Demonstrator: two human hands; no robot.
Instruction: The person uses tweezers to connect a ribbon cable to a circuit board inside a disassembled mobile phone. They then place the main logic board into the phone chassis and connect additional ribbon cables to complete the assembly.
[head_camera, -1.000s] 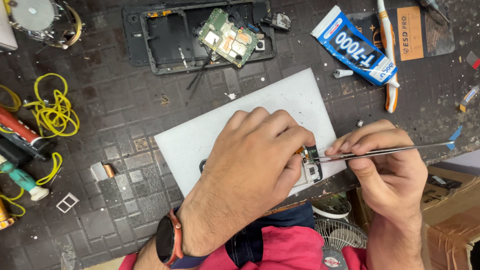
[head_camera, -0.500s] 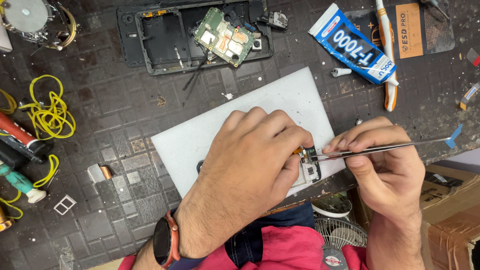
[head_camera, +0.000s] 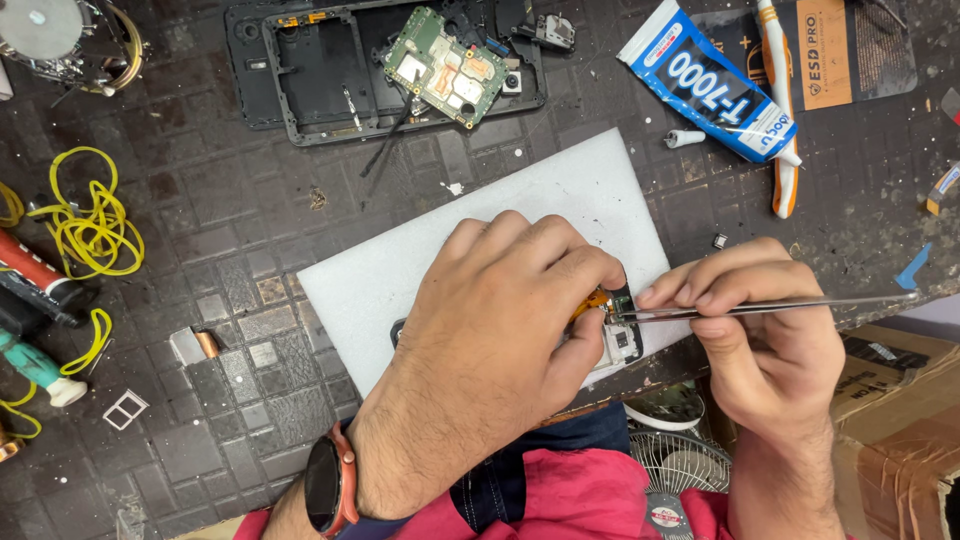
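Dark, worn tiles cover the counter (head_camera: 230, 240), and tools and phone parts lie all over it. Under both hands lies a white foam sheet (head_camera: 520, 215), the biggest thing near the grip. Well above the grip, at the far edge, rests a black phone frame (head_camera: 310, 70) with a green circuit board (head_camera: 445, 55) tilted on top of it. Up and to the right of the grip lie a blue glue tube (head_camera: 705, 85) and a white and orange toothbrush (head_camera: 780, 110). Far off to the left sits a tangle of yellow wire (head_camera: 85, 215).

The left hand (head_camera: 490, 360) lies flat and wide over the sheet, with a black and red watch (head_camera: 330, 485) on its wrist. Its fingers curl down and press on a small phone part (head_camera: 620, 335), which sits at the near edge of the sheet. This grip is closed tight on the part, and most of the part is hidden under the fingers. A tiny orange bit (head_camera: 592, 300) peeks out beside the fingertips.

The right hand (head_camera: 765, 345) is just to the right, close to the left one. Its thumb and fingers are pinched shut on thin metal tweezers (head_camera: 770, 307). The tweezers lie nearly level, and their tips touch the small phone part right by the left fingertips.
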